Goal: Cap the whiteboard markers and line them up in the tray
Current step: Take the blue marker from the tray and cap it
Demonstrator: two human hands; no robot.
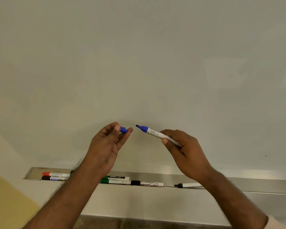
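My right hand (182, 146) grips an uncapped blue marker (153, 131) by its white barrel, the tip pointing left. My left hand (109, 139) pinches the blue cap (123, 129) between thumb and fingers, a short gap from the tip. Both are held in front of the whiteboard (139, 55), above the metal tray (155, 176). In the tray lie a red-capped marker (55, 174), a dark-capped marker (54, 178), two green markers (116, 179), a black-capped marker (146, 183) and an uncapped black marker (187, 185).
My left forearm (69, 192) crosses over the tray and hides part of the row there. A yellow surface (8, 200) fills the lower left corner. The tray runs on to the right past my right forearm (234, 200).
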